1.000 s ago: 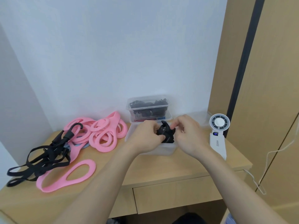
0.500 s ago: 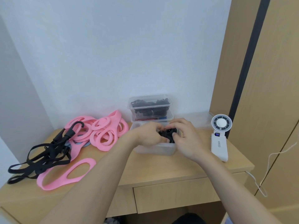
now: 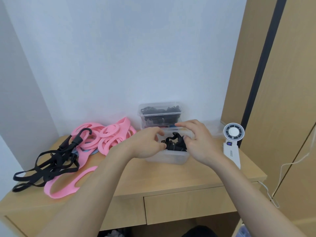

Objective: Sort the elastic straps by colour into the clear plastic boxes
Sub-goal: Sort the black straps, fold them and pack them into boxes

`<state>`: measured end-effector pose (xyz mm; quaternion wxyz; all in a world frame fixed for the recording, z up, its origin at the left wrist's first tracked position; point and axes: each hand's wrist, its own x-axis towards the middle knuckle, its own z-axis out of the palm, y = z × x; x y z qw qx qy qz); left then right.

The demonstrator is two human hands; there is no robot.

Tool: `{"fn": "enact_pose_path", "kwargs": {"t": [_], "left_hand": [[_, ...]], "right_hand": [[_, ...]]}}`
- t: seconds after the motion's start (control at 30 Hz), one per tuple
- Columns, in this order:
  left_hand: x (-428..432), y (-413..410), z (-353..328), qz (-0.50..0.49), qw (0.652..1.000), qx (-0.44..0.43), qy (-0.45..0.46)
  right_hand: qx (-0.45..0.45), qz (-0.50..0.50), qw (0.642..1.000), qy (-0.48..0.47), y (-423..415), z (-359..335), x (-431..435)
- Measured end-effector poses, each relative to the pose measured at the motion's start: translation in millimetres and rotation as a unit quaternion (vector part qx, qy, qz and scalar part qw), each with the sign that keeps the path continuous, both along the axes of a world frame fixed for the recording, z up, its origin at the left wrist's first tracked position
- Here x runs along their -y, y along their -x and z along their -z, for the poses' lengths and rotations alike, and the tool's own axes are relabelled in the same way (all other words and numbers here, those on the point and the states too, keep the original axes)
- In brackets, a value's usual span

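Note:
A folded black strap (image 3: 175, 144) sits inside the near clear plastic box (image 3: 167, 159) at the desk's middle. My left hand (image 3: 145, 145) pinches its left end, and my right hand (image 3: 199, 141) holds its right side with the index finger lifted over the box. Behind it, two stacked clear boxes (image 3: 160, 115) hold more black straps. At the left lie a tangle of loose black straps (image 3: 49, 163), a heap of pink straps (image 3: 107, 135) and a single pink strap (image 3: 61, 185) near the front edge.
A white hand-held fan (image 3: 232, 146) stands at the desk's right end, close to my right hand. A clear lid (image 3: 212, 127) lies behind it by the wall. A wooden wardrobe (image 3: 282, 100) rises on the right, with a white cable hanging beside the desk's edge.
Both hands brought the black strap down from above the box into it. They have now drawn slightly apart, so the strap shows between them.

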<state>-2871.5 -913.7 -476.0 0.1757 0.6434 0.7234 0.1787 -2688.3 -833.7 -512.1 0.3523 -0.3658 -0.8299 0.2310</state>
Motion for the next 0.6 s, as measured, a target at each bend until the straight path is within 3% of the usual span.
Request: {"fn": "enact_pose_path", "kwargs": {"t": [0.23,0.4,0.6], "left_hand": [[49.5,33.3,-3.7,-0.029,0.986,0.073,-0.146],[98.8,61.6,5.4,-0.080,0.973,0.101,-0.190],[188.4,104.8,37.3,-0.207,0.920,0.162,-0.291]], "right_hand": [[-0.036,-0.011,0.997,-0.072,20.7,-15.6,31.4],[-0.036,-0.075,0.992,-0.096,69.1,-19.7,67.2],[-0.009,-0.151,0.984,-0.098,137.6,-5.1,107.7]]}}
